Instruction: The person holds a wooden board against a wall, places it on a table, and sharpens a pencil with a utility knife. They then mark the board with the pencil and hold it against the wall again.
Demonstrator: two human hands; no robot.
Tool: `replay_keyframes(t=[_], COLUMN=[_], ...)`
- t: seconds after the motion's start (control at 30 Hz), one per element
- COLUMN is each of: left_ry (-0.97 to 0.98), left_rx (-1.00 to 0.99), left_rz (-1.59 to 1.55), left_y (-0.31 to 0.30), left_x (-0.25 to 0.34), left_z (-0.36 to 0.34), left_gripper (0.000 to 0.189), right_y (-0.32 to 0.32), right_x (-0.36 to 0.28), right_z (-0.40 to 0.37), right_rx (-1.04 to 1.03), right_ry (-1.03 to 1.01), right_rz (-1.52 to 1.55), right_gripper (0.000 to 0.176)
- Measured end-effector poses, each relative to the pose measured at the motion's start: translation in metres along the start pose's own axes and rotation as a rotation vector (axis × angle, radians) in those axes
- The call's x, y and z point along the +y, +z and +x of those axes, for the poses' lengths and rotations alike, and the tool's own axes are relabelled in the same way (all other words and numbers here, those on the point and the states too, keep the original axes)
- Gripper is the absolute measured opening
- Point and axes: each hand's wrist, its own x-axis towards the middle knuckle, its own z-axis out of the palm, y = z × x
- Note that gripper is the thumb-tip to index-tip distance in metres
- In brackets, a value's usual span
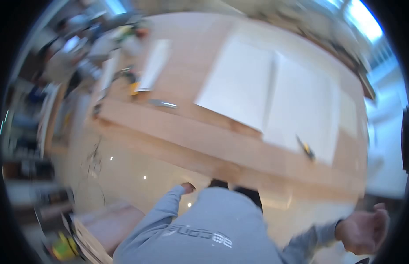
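My left hand (187,188) hangs low beside my body, below the front edge of the wooden table (182,132). Its fingers are small and blurred, and I see nothing clearly in it. My right hand (363,229) is held out to the right, away from the table, with loosely curled fingers, open and with no object visible in it. On the table's right part lie large white sheets (239,81), and on one of them rests a yellow and black tool (306,148), possibly a utility knife. Neither hand touches these things.
A narrow white strip (154,64), a grey metallic piece (163,104) and a yellow-black tool (134,87) lie on the table's left side. Dark cables (93,165) trail on the shiny floor. A wooden box-like piece (110,224) stands at lower left. Cluttered shelves line the left.
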Motion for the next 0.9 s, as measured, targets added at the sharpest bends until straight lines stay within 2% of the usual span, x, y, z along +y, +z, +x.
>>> replay_keyframes(t=[0.03, 0.07, 0.13, 0.17, 0.23, 0.27, 0.3, 0.37, 0.43, 0.47, 0.5, 0.57, 0.67, 0.73, 0.83, 0.9], left_ry=[-0.062, -0.068, -0.092, -0.084, -0.096, -0.083, -0.076, 0.075, 0.031, 0.087, 0.140, 0.109, 0.034, -0.043, -0.109, 0.022], left_rx=[-0.124, -0.136, -0.101, -0.107, -0.034, 0.026, 0.089, 0.345, 0.489, 0.540, 0.591, 0.675, 0.651, 0.566, 0.530, 0.633], left_rz=[0.037, 0.057, 0.052, 0.050, -0.175, -0.144, -0.116, -0.254, -0.049, -0.014, 0.022, 0.239, 0.321, 0.447, 0.544, 0.629], left_y=[-0.035, -0.045, -0.069, -0.081, -0.127, -0.153, -0.166, -0.140, -0.151, -0.154, -0.154, -0.155, -0.177, -0.194, -0.221, -0.212], left_x=[0.042, 0.055, 0.080, 0.104, 0.165, 0.202, 0.229, 0.241, 0.302, 0.325, 0.345, 0.373, 0.403, 0.410, 0.437, 0.393], left_z=[-0.015, -0.003, -0.005, -0.007, -0.038, -0.057, -0.068, -0.046, -0.049, -0.042, -0.032, 0.010, 0.061, 0.086, 0.082, 0.135], left_gripper=[0.040, 0.035, 0.029, 0.027, 0.025, 0.027, 0.032, 0.033, 0.050, 0.062, 0.075, 0.093, 0.122, 0.146, 0.161, 0.167], right_y=[-0.011, -0.016, -0.036, -0.054, -0.090, -0.097, -0.097, -0.111, -0.123, -0.128, -0.127, -0.126, -0.147, -0.147, -0.152, -0.150], right_x=[0.035, 0.065, 0.113, 0.140, 0.187, 0.204, 0.215, 0.234, 0.244, 0.248, 0.245, 0.239, 0.253, 0.257, 0.267, 0.272], right_z=[-0.024, -0.048, -0.097, -0.126, -0.177, -0.199, -0.215, -0.243, -0.274, -0.285, -0.290, -0.298, -0.331, -0.332, -0.336, -0.340], right_rx=[-0.172, -0.317, -0.590, -0.721, -0.969, -1.063, -1.160, -1.368, -1.472, -1.512, -1.580, -1.736, -1.788, -1.818, -1.833, -1.832], right_ry=[0.008, 0.023, 0.199, 0.317, 0.536, 0.643, 0.722, 0.889, 0.659, 0.542, 0.563, 0.587, 0.440, 0.418, 0.379, 0.322], right_rz=[-0.142, -0.275, -0.517, -0.520, -0.523, -0.513, -0.478, -0.424, -0.287, -0.217, -0.239, -0.281, -0.166, -0.146, -0.109, -0.073], right_gripper=[0.028, 0.025, 0.020, 0.018, 0.014, 0.013, 0.020, 0.038, 0.063, 0.077, 0.091, 0.119, 0.145, 0.151, 0.151, 0.150])
